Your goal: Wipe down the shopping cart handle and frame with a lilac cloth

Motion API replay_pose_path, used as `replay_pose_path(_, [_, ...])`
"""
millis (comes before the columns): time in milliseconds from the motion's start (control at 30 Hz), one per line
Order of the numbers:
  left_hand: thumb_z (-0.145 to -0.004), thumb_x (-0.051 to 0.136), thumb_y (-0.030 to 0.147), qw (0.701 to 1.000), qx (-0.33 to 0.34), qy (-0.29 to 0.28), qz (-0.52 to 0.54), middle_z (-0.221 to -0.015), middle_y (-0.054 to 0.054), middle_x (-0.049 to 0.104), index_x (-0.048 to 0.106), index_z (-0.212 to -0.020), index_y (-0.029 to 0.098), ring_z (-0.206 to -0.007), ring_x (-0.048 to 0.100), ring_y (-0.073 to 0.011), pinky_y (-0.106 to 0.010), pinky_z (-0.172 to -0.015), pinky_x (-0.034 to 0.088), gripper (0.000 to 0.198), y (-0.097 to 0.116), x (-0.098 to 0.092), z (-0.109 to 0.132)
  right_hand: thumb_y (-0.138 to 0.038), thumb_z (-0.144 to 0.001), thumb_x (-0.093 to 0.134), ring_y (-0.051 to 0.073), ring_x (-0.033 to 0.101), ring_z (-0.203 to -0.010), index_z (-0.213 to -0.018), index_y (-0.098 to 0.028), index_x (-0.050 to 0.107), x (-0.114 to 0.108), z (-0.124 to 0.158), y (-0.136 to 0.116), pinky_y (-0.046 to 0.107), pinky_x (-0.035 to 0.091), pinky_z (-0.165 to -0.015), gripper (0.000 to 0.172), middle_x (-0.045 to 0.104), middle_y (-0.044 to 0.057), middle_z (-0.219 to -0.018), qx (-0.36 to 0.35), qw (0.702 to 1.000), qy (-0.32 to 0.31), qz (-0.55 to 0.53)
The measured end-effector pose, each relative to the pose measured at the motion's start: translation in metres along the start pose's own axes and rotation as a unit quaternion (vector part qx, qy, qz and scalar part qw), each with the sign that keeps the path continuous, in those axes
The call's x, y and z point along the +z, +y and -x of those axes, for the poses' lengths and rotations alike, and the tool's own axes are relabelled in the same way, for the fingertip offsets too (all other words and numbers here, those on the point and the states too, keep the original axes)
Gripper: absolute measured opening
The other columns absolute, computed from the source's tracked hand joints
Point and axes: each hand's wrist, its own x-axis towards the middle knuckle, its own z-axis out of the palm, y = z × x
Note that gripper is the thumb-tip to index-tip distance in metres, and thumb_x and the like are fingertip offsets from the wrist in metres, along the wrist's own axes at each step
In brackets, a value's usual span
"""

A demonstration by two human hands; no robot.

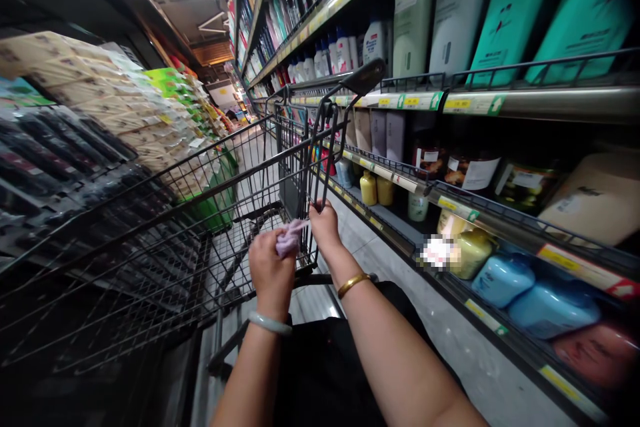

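Observation:
A crumpled pale purple cloth (289,239) is bunched in my left hand (270,265), whose fingers are closed round it. From the bunch a thin, taut strip of the cloth runs across to my right hand (325,228), closed at its end. My right fingers are also against a thin black bar of the shopping cart (235,177); whether they grip the bar too, I cannot tell. Both hands are low at the cart's near end, below its handle (334,83). The wire basket stretches away to the left.
Shelves on the right carry teal bottles (520,13), dark-lidded jars (473,170) and blue bottles (553,307) near the floor. On the left stand stacked beige packs (95,93) and dark packaged goods (55,160). Grey tiled floor (367,243) runs between cart and shelves.

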Motion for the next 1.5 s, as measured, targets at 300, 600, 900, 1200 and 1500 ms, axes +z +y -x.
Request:
replay_pose_path(300, [-0.086, 0.065, 0.023, 1.0, 0.01, -0.019, -0.013, -0.102, -0.01, 0.068, 0.073, -0.107, 0.022, -0.099, 0.06, -0.0281, -0.04, -0.089, 0.047, 0.022, 0.004, 0.009, 0.014, -0.024, -0.084, 0.058, 0.017, 0.066, -0.078, -0.087, -0.022, 0.061, 0.0, -0.001, 0.001, 0.026, 0.049, -0.077, 0.005, 0.072, 0.001, -0.083, 0.0, 1.0, 0.0, 0.013])
replay_pose_path(600, [-0.087, 0.068, 0.033, 0.999, -0.035, 0.04, 0.011, -0.108, -0.009, 0.068, 0.068, -0.108, 0.019, -0.103, 0.06, -0.0252, -0.039, -0.095, 0.048, 0.026, -0.013, -0.004, -0.002, -0.025, -0.086, 0.058, 0.017, 0.069, -0.082, -0.089, -0.022, 0.06, -0.001, -0.001, 0.001, 0.026, 0.051, -0.078, 0.005, 0.073, 0.002, -0.086, -0.004, 1.0, -0.009, 0.025])
replay_pose_path(900, [-0.066, 0.073, 0.011, 0.987, -0.047, -0.151, 0.001, -0.077, 0.0, 0.068, 0.077, -0.088, 0.026, -0.072, 0.061, -0.0192, -0.028, -0.07, 0.046, 0.027, -0.032, 0.014, 0.038, -0.026, -0.087, 0.057, 0.017, 0.071, -0.082, -0.092, -0.022, 0.06, 0.0, -0.004, 0.006, 0.027, 0.054, -0.082, 0.007, 0.074, 0.002, -0.088, -0.008, 1.0, -0.011, 0.028])
replay_pose_path(1200, [-0.09, 0.063, 0.029, 0.998, -0.054, -0.037, -0.017, -0.113, -0.009, 0.07, 0.073, -0.11, 0.023, -0.109, 0.06, -0.0281, -0.041, -0.099, 0.047, 0.023, -0.036, 0.008, 0.037, -0.027, -0.085, 0.057, 0.018, 0.069, -0.082, -0.091, -0.022, 0.06, -0.005, -0.002, 0.003, 0.028, 0.054, -0.081, 0.009, 0.073, 0.002, -0.087, -0.003, 0.999, -0.021, 0.025])
replay_pose_path(1500, [-0.088, 0.07, 0.034, 0.994, 0.004, 0.108, 0.004, -0.102, -0.007, 0.071, 0.071, -0.104, 0.021, -0.098, 0.062, -0.0252, -0.04, -0.092, 0.048, 0.02, -0.034, -0.02, 0.019, -0.033, -0.082, 0.059, 0.019, 0.07, -0.08, -0.089, -0.023, 0.059, -0.006, -0.003, 0.006, 0.032, 0.055, -0.081, 0.013, 0.072, 0.002, -0.086, 0.004, 1.0, -0.014, 0.012])
